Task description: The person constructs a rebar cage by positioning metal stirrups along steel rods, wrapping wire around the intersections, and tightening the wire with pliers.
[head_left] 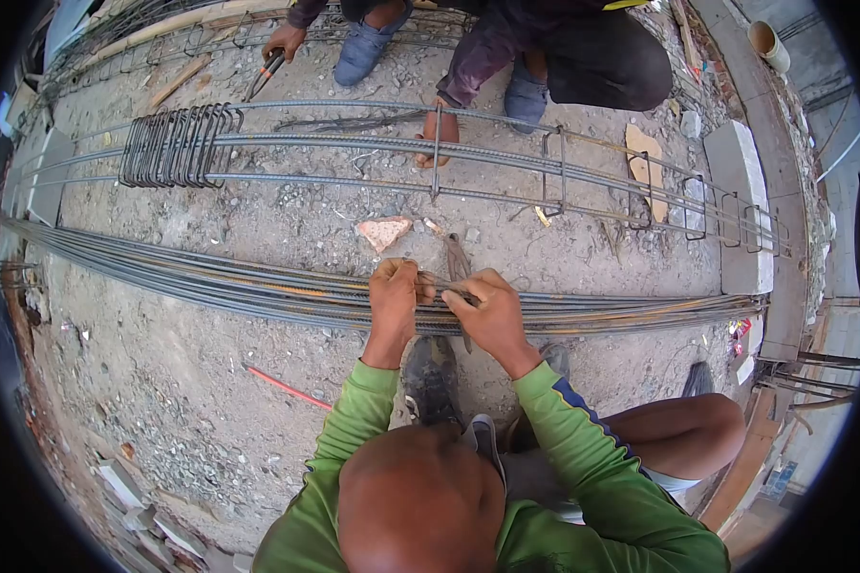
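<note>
My left hand is closed in a pinch above a bundle of long steel rebars. Beside it, my right hand is also closed, thumb and fingers pressed together. Thin dark tie wire seems to run between the fingertips of both hands; its ends are hard to see. A folded hank of tie wire lies across the rebars by my right hand, partly hidden under it. Ahead, a rebar frame carries several square stirrups, with a stack of stirrups crowded at its left end.
Opposite, a co-worker's hand touches the frame, and the other hand holds pincers. Concrete blocks prop the frame's right end. A broken brick piece and a red rod lie on the gravelly ground.
</note>
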{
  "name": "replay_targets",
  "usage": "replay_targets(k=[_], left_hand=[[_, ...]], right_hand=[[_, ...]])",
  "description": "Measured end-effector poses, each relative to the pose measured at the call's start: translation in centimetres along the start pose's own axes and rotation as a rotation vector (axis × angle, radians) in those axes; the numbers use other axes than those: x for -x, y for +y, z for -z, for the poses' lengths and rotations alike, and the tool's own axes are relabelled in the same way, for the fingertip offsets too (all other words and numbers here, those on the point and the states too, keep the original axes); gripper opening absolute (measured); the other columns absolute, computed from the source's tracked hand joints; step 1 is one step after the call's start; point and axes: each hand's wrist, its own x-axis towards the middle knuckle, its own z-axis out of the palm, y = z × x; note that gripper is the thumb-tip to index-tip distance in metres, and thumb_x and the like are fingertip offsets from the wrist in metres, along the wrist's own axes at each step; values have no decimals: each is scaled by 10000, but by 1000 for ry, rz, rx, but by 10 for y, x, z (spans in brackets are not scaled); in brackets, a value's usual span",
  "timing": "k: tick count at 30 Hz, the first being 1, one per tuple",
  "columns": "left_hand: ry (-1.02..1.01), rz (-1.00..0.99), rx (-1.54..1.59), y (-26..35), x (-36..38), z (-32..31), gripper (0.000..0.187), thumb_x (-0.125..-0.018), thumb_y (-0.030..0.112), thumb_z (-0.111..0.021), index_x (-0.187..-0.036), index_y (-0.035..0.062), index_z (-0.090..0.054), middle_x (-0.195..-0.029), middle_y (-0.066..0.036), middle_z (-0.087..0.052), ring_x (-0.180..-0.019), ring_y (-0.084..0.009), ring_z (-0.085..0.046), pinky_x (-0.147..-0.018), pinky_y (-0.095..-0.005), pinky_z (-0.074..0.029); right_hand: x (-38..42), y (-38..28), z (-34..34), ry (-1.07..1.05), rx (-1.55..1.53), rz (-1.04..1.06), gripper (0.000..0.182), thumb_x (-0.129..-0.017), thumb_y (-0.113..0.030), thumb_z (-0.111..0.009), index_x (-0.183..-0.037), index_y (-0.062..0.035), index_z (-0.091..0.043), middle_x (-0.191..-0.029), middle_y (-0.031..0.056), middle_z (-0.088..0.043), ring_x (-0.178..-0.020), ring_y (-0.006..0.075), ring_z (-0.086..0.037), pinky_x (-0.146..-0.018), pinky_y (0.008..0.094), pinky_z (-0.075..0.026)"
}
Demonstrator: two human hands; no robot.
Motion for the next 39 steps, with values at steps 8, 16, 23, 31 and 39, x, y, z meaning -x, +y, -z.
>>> replay_targets(k=[8,16,23,31,39], left_hand=[[-66,50,8,-13,2,-3,152,-1012,181,-569,-996,35,-609,-848,-69,-666,-658,-150,-598,-590,-307,-481],[28,349,264,12,25,-19,163,-989,189,-574,-915,54,-627,-731,-34,-588,-592,-152,-536,-533,-307,-422],[-3,108,-118,11,14,-14,195,-991,173,-570,-852,42,-615,-720,-40,-607,-555,-127,-507,-512,-296,-410],[114,33,109,8,6,-14,174,-1011,159,-599,-886,41,-625,-793,-59,-665,-574,-103,-544,-533,-276,-428],[231,-215,-102,-4,-13,13,166,-1030,189,-601,-977,31,-612,-866,-92,-712,-609,-125,-622,-546,-272,-489]], right_hand=[[3,1,-11,112,-431,-105,139,-930,-93,-754,-1000,26,-741,-991,64,-688,-895,112,-647,-774,274,-521],[-7,5,9,104,-334,-89,67,-905,-20,-715,-898,46,-701,-906,70,-665,-822,106,-623,-752,274,-516],[-7,14,17,37,-497,-168,131,-884,-9,-636,-758,17,-659,-864,63,-667,-792,117,-604,-763,279,-510],[-6,22,11,-125,-697,-473,109,-943,-71,-576,-968,16,-636,-811,70,-658,-738,127,-577,-719,294,-486],[6,16,-8,-7,-166,-174,209,-910,-167,-643,-1008,18,-639,-797,169,-698,-728,280,-690,-653,415,-515]])
